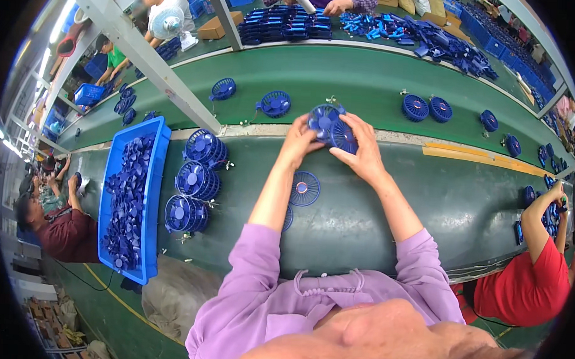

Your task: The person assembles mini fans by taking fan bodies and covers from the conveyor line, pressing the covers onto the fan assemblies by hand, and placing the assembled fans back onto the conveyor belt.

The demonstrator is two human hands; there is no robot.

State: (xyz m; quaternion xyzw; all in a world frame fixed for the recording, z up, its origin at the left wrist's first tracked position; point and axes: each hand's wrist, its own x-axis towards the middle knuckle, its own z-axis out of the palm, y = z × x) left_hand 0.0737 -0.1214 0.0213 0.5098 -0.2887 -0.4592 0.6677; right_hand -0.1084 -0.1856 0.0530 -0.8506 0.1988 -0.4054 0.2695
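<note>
Over the edge between the bench and the green belt, my left hand [297, 142] curls around a blue fan head [323, 119] with blades inside. My right hand [363, 144] grips a round blue fan grille [344, 138], which is up against the fan head and overlaps it. On the bench below my hands lies another round grille [305, 189]. My left forearm partly covers one more grille [288, 218]. To the left stand small stacks of blue fan housings [196, 179] with short wires hanging out.
A blue bin [151, 232] of loose fan blades stands at the left. Fan heads [276, 104] are spread along the green belt [342, 74]. A grey post [176, 93] rises at the belt's edge. A person in red [518, 282] works at the right; yellow strips [484, 158] edge the bench.
</note>
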